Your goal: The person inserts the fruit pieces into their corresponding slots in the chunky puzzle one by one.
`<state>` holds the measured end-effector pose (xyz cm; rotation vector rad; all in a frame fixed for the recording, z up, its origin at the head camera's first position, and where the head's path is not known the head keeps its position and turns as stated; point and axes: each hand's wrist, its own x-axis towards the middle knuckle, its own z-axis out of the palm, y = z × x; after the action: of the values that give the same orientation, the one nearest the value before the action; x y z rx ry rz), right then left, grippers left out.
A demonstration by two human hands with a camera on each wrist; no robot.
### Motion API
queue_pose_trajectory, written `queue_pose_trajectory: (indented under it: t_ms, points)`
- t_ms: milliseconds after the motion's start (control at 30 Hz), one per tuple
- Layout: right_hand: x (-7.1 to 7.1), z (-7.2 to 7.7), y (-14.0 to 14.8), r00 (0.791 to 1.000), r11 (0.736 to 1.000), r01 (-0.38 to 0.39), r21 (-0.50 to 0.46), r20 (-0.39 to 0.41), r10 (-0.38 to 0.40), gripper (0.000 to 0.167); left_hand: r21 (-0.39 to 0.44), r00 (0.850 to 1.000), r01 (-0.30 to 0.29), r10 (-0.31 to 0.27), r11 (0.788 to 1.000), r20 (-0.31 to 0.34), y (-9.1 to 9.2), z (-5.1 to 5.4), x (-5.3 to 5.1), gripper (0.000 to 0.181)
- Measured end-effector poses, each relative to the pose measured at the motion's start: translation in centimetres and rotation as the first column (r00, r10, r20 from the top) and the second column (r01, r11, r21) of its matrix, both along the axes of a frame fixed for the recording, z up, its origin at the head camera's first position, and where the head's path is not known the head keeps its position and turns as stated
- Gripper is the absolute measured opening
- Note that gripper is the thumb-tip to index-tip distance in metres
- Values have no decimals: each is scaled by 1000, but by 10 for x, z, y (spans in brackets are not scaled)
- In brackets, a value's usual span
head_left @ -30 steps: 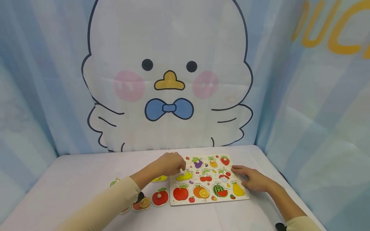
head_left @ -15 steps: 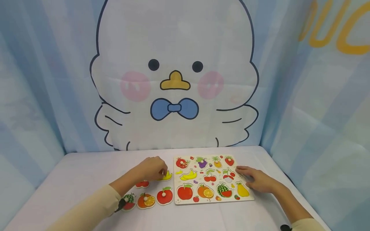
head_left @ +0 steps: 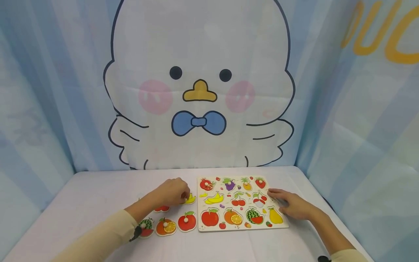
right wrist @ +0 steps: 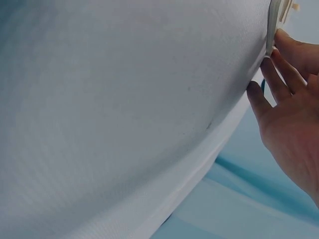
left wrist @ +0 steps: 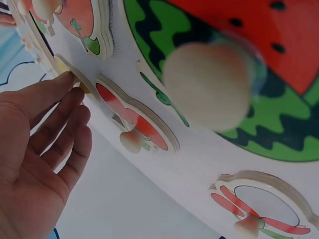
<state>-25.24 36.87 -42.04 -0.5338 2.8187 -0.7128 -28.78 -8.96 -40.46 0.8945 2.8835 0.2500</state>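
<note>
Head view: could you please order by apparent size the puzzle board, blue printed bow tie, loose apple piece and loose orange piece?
Puzzle board
Blue printed bow tie
Loose apple piece and loose orange piece: too alike to rank

Blue curtains (head_left: 356, 127), cartoon bird (head_left: 199, 145), white table (head_left: 242, 247)

L fingers (left wrist: 67, 105) off board (head_left: 212, 229), on banana pc (head_left: 191, 199)

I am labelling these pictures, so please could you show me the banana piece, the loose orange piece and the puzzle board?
Banana piece (head_left: 191, 199), head view: its uncovered yellow end.
Loose orange piece (head_left: 166, 229), head view: the printed face, near its middle.
Puzzle board (head_left: 234, 228), head view: bare front margin.
</note>
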Motion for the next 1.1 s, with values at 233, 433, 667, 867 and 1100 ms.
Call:
queue_pose_trajectory:
  t_ms: [233,433,667,867,1100]
  points:
    - [1,0,2,1000,1000,-8,-15,2,8,61,-3,1000,17,-17,1000,-16,2,0,-1,4]
    - [0,-2,2,1000,1000,7,-11,11,-7,61,-14,999,34,-35,999,-41,5,9,-1,6]
    - [-2,2,3,1000,1000,-7,8,-4,7,62,-10,996,66,-67,998,-60,15,16,-3,5]
    - [0,2,2,1000,1000,9,-16,26,-9,61,-19,990,126,-127,992,-64,37,13,-6,5]
    - [-1,0,0,1000,1000,0,12,4,0,61,-45,976,202,-205,978,-74,63,14,-9,6]
